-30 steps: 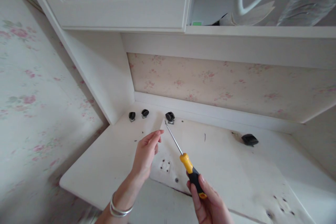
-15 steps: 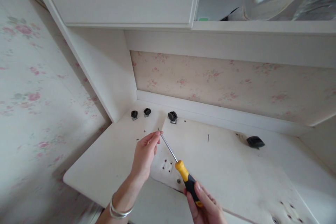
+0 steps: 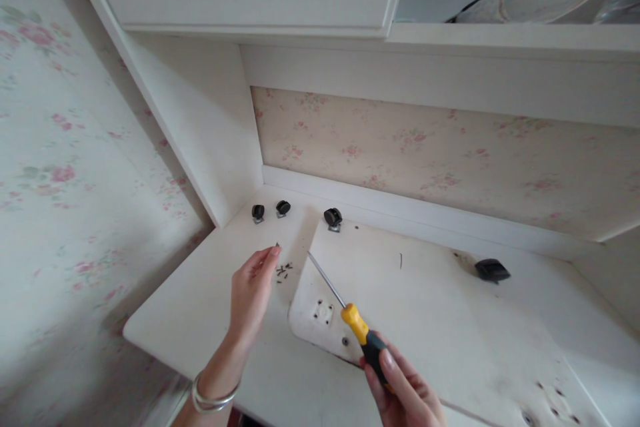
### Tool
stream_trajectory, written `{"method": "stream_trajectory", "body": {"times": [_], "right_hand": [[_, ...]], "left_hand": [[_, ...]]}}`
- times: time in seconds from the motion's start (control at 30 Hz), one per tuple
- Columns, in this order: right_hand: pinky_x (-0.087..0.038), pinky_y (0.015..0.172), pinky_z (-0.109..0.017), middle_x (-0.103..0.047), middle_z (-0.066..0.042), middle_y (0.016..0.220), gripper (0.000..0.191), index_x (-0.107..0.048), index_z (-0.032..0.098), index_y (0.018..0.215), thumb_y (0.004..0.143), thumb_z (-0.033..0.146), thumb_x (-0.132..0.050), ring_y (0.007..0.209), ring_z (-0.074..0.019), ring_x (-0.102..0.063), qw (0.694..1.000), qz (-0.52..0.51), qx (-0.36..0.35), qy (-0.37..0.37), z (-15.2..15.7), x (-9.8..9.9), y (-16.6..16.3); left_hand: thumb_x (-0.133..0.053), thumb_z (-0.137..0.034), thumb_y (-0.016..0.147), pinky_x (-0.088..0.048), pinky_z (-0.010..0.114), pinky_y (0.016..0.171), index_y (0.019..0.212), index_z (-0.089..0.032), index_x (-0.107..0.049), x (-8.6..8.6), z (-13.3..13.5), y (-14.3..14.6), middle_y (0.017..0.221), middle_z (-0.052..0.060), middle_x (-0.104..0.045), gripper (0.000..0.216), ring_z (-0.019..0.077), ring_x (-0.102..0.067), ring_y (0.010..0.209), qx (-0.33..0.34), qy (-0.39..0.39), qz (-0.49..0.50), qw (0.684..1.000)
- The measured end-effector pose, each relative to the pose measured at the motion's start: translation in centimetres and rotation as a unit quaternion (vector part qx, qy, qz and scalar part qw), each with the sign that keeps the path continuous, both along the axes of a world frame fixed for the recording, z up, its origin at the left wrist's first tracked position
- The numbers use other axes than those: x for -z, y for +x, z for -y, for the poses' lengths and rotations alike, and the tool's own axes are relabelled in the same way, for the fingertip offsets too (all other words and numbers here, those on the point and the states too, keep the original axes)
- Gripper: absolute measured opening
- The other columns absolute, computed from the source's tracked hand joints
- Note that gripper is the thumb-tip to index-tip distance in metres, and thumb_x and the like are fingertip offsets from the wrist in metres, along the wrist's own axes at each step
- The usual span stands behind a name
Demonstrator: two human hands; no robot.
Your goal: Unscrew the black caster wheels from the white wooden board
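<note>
A small screw (image 3: 277,245) is pinched between thumb and forefinger of my left hand (image 3: 254,287), its tip pointing up. My right hand (image 3: 403,380) grips the yellow and black handle of a screwdriver (image 3: 356,323). The metal shaft slants up and left, and its tip is apart from the screw. Just right of my left fingers, several loose dark screws (image 3: 283,272) lie on the white desktop (image 3: 200,307). The white board (image 3: 400,320) lying on the desktop has a group of screw holes (image 3: 323,311) near its left corner, just left of the screwdriver.
Two black casters (image 3: 258,213) (image 3: 283,207) stand at the back left. Another caster (image 3: 333,217) sits at the board's back corner, and a fourth black caster (image 3: 493,270) lies on the right. A white cabinet (image 3: 255,0) overhangs the desk. Floral wallpaper (image 3: 60,167) covers the left wall.
My left hand has moved left and away from the screwdriver's tip, uncovering the loose screws. My right hand still holds the screwdriver in much the same pose.
</note>
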State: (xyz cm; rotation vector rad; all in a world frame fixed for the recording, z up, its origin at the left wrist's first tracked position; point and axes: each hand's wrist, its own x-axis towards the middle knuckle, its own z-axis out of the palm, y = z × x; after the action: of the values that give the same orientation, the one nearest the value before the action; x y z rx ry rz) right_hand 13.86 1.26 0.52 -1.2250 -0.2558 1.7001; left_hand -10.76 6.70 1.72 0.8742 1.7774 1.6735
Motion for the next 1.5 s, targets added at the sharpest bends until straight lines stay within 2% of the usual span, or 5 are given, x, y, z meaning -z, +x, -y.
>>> {"method": "stream_trajectory", "body": {"times": [0.27, 0.53, 0.8, 1.0, 1.5], "right_hand": [[-0.062, 0.08, -0.027, -0.076, -0.008, 0.104, 0.053, -0.076, 0.017, 0.102, 0.054, 0.032, -0.091, 0.094, -0.0274, -0.072, 0.997, 0.074, 0.004, 0.026, -0.8, 1.0, 2.8], [-0.059, 0.086, -0.031, -0.076, -0.009, 0.102, 0.073, -0.07, 0.014, 0.117, 0.051, 0.037, -0.092, 0.103, -0.0311, -0.068, 0.985, 0.165, 0.023, 0.046, -1.4, 0.1, 3.2], [-0.053, 0.094, -0.031, -0.076, -0.009, 0.105, 0.079, -0.063, 0.014, 0.129, 0.06, 0.043, -0.088, 0.11, -0.028, -0.066, 0.974, 0.202, 0.039, 0.093, -2.6, -1.6, 2.8], [-0.052, 0.091, -0.021, -0.073, -0.009, 0.113, 0.082, -0.057, 0.012, 0.134, 0.063, 0.043, -0.087, 0.11, -0.0231, -0.066, 0.985, 0.147, 0.035, 0.083, -2.4, -1.0, 3.4], [-0.053, 0.09, -0.02, -0.073, -0.008, 0.114, 0.067, -0.067, 0.017, 0.122, 0.064, 0.043, -0.086, 0.113, -0.0244, -0.064, 0.989, 0.119, 0.055, 0.065, -1.6, 1.8, 9.3]], "left_hand": [[-0.046, -0.043, 0.093, -0.048, 0.03, 0.074, 0.097, -0.02, -0.072, 8.0, 1.0, -3.8, 0.095, 0.007, -0.074, 0.035, 0.0204, -0.067, 0.081, 0.075, -0.156, -0.338, 0.925], [-0.041, -0.034, 0.096, -0.049, 0.032, 0.08, 0.102, -0.019, -0.071, 9.6, -0.3, -4.1, 0.102, 0.008, -0.073, 0.033, 0.0205, -0.068, 0.087, 0.1, -0.23, -0.421, 0.872], [-0.04, -0.039, 0.098, -0.049, 0.03, 0.08, 0.101, -0.022, -0.069, 5.2, -1.8, -1.3, 0.101, 0.006, -0.071, 0.034, 0.0179, -0.066, 0.087, 0.166, -0.071, -0.408, 0.895], [-0.044, -0.033, 0.097, -0.044, 0.04, 0.099, 0.12, -0.022, -0.064, 0.3, -4.7, 3.7, 0.124, 0.007, -0.067, 0.032, 0.0225, -0.061, 0.107, 0.259, -0.028, -0.537, 0.802], [-0.042, -0.04, 0.097, -0.048, 0.04, 0.084, 0.127, -0.017, -0.059, 0.8, -10.2, 8.5, 0.124, 0.014, -0.065, 0.041, 0.0281, -0.057, 0.107, 0.212, -0.111, -0.64, 0.73]]}}
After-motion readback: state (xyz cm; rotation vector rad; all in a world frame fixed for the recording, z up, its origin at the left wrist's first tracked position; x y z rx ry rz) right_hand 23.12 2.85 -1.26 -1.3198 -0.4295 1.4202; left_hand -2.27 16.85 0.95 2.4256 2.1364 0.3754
